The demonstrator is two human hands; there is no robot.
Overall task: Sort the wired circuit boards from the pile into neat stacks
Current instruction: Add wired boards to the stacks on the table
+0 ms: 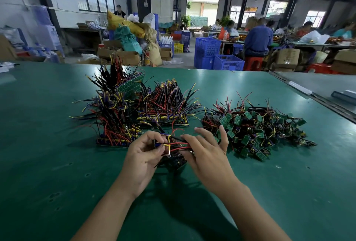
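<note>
Left hand (pixel 142 156) and right hand (pixel 208 156) both pinch the wired boards (pixel 174 161) between them; the wires (pixel 179 147) should be combed parallel before stacking.

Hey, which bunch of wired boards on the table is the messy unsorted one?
The pile on the right, beside the right hand: its green boards lie at all angles, while the left stacks stand in rows.

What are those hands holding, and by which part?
A small bunch of wired boards; left hand and right hand both pinch its coloured wires.
</note>
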